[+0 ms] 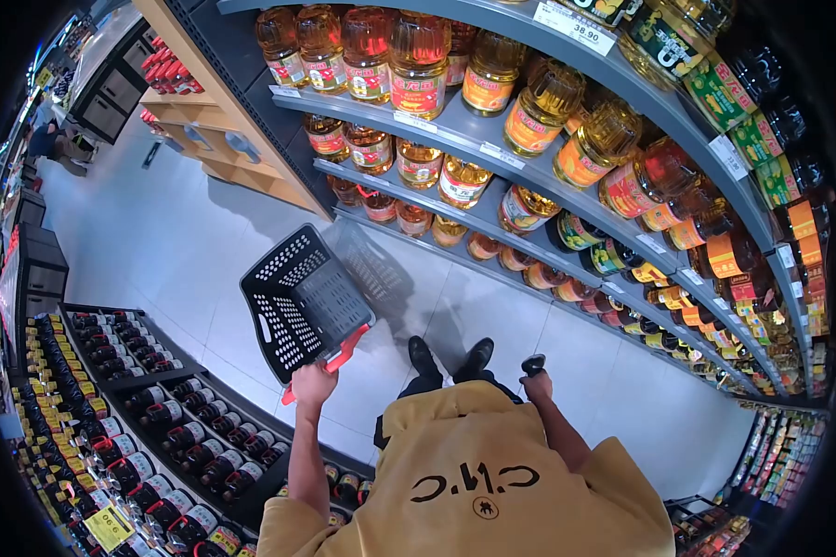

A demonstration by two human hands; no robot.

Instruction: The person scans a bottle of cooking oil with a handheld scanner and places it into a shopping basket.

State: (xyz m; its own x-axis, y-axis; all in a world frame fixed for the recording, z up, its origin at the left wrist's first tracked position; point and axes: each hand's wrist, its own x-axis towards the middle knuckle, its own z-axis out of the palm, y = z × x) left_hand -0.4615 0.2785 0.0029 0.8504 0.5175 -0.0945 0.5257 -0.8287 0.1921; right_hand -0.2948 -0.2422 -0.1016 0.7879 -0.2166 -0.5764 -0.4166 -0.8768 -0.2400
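My left hand [314,383] is closed round the red handle [351,344] of a black shopping basket [288,311]. The basket hangs tilted ahead of me on the left, and its perforated inside shows nothing in it. Low at my right side, my right hand [537,384] is wrapped round a small black object [533,363] with a rounded top, whose kind I cannot make out. Between the two hands are my yellow shirt [478,455] and my black shoes [423,357] on the pale tiles.
Grey shelves [492,158] with large cooking oil bottles [418,70] line the right side. Dark sauce bottles [204,450] fill the racks at lower left. A wooden display stand [223,121] marks the far shelf end. Another person [60,144] is low down at far left.
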